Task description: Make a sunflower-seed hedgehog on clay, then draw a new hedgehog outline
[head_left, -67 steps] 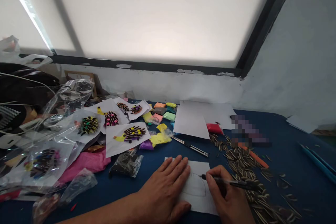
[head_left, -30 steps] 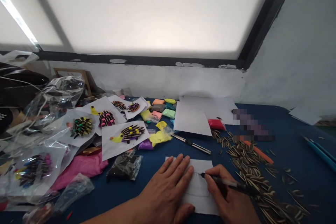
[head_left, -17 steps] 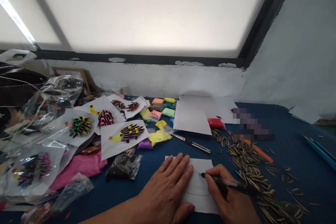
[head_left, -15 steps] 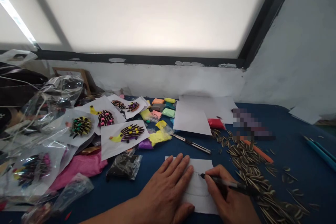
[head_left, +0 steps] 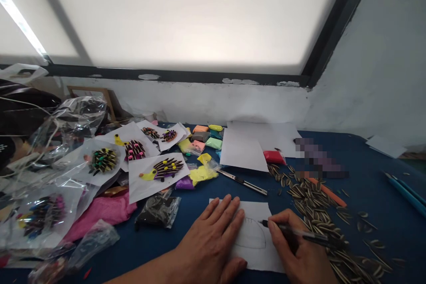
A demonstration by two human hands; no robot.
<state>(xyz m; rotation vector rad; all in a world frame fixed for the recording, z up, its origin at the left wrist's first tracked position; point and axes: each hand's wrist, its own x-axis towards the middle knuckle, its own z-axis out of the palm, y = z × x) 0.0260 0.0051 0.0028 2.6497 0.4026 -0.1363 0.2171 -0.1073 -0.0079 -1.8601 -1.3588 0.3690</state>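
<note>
A small sheet of white paper [head_left: 258, 259] lies on the blue table at the front. On it is a rounded pencil-thin outline with a flat base and several short strokes near its top. My left hand [head_left: 214, 239] rests flat on the paper's left part, fingers stretched out, covering some of the drawing. My right hand [head_left: 296, 248] grips a black pen [head_left: 311, 236], its tip at the upper right of the outline. To the right of that hand lies a pile of striped sunflower seeds [head_left: 313, 199].
Seed-spined clay hedgehogs [head_left: 168, 168] on paper lie to the left, with bagged coloured clay [head_left: 213, 143] behind. A utility knife [head_left: 242, 182] is beyond the paper. White sheets [head_left: 244, 148] lie at the back, a red clay packet [head_left: 274, 157] beside them. Blue tweezers [head_left: 406, 193] sit far right.
My right hand has moved a little to the right with the pen, uncovering the outline's right side. My left hand stays in place on the paper.
</note>
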